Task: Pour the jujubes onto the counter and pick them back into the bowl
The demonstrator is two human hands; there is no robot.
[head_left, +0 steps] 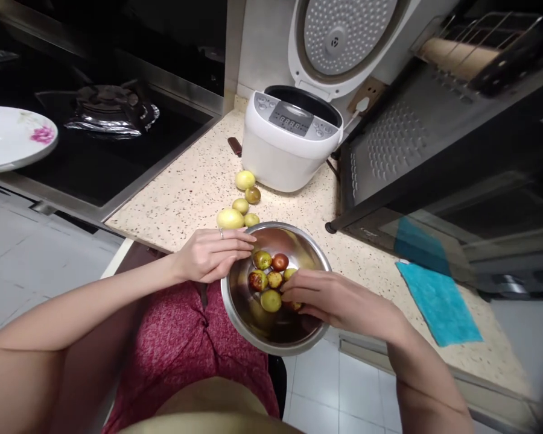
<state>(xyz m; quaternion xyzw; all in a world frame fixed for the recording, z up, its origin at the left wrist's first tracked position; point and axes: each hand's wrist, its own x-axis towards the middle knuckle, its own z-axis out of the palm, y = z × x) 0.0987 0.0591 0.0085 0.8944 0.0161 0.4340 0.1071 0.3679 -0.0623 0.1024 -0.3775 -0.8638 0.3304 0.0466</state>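
A steel bowl (235, 301) sits at the counter's front edge, partly overhanging it. Several small green and red-brown fruits (270, 299) lie inside. My left hand (210, 253) rests on the bowl's left rim, fingers together and curled over the edge, gripping it. My right hand (326, 295) reaches into the bowl from the right, its fingers closed around a reddish fruit (293, 305) that is mostly hidden. Several more yellow-green fruits (230, 218) lie on the speckled counter (185, 193) just behind the bowl.
A white rice cooker (289, 141) stands open at the back. A gas hob (111, 108) and a flowered plate (13, 135) are at the left. A dark oven (434, 144) stands on the right, a teal cloth (438, 301) before it.
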